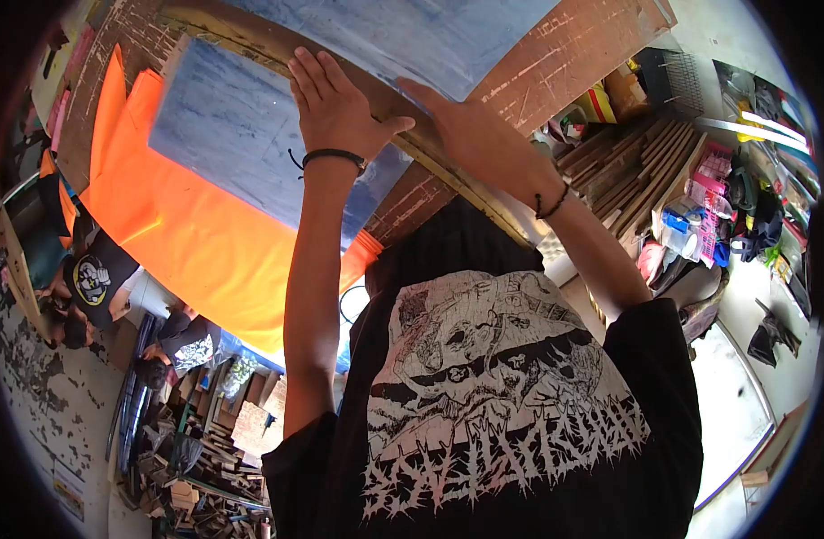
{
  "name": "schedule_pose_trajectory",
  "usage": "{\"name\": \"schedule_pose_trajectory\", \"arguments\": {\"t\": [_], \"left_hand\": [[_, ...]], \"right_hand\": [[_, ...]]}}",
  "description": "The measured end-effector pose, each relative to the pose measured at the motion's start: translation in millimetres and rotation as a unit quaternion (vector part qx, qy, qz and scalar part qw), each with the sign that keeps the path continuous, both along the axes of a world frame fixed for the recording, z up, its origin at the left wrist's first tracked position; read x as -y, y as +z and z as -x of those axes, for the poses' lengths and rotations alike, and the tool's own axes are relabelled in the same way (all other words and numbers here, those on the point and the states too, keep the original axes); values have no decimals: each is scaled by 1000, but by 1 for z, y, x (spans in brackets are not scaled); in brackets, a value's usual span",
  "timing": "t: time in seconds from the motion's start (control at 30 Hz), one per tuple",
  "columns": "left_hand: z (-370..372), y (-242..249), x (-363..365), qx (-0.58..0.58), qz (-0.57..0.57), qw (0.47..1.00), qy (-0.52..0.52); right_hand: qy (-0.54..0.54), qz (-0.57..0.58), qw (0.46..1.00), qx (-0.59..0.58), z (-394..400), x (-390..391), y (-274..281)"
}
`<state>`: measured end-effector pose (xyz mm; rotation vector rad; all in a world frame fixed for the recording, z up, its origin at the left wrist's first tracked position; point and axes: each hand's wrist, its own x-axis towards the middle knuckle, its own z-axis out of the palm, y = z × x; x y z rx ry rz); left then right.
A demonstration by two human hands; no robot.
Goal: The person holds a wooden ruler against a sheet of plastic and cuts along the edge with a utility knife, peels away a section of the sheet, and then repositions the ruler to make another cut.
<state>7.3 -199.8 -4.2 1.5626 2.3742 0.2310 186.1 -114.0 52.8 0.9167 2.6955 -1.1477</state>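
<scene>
My left hand lies flat with fingers stretched and thumb spread, pressing on a long brown bar that crosses the work surface diagonally. Close by on its right, my right hand is bent over the same bar, one finger reaching forward and the others curled out of sight. A small bluish bit shows at its fingertips; what it holds, I cannot make out. Blue-grey sheets lie on both sides of the bar, a nearer sheet and a farther sheet. Bright orange material spreads beneath the nearer sheet.
The brown table top is scored with pale scratches. Stacked wooden strips and a pink basket are on the right. Wood offcuts pile up at lower left. Other people, one in a dark printed shirt, are on the left.
</scene>
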Motion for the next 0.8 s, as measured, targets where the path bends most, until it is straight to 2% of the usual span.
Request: {"name": "schedule_pose_trajectory", "arguments": {"t": [0.17, 0.47, 0.63, 0.77, 0.8], "left_hand": [[1, -1, 1, 3, 6, 1000, 4], [1, -2, 1, 0, 4, 1000, 2], [1, -6, 0, -6, -5, 1000, 1], [0, -10, 5, 2, -30, 1000, -2], [1, -10, 3, 3, -33, 999, -3]], "right_hand": [[-1, 40, 999, 35, 13, 4, 1], [7, -66, 996, 66, -3, 19, -5], [-7, -33, 995, 94, -46, 32, -3], [-4, -10, 994, 110, -49, 31, 11], [-14, 88, 970, 226, -34, 24, 35]]}}
